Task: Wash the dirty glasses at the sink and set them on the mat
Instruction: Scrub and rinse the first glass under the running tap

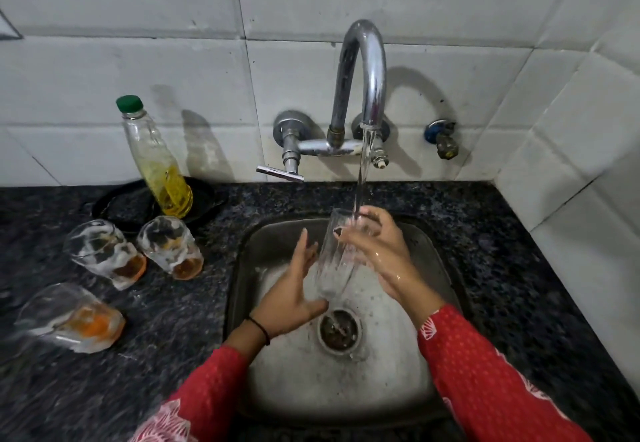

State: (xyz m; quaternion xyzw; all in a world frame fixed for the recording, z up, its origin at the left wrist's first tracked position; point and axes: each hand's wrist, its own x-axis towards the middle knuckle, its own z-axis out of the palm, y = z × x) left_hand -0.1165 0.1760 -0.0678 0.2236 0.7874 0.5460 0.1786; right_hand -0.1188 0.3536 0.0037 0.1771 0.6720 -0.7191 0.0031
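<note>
I hold a tall clear glass (337, 261) upright over the steel sink (438, 254), under water running from the chrome tap (367, 71). My right hand (381, 254) grips its upper part near the rim. My left hand (294, 285) has its fingers spread, palm against the glass's lower side. Three dirty glasses with orange residue and foam stand on the dark counter to the left: one at the back left (104, 254), one beside it (169, 247), one nearer me (69, 318).
A bottle of yellow liquid with a green cap (156, 161) stands on a black plate (117, 204) behind the dirty glasses. The tap lever (278, 173) sticks out left. The drain (339, 330) lies below the glass. A tiled wall closes the right side.
</note>
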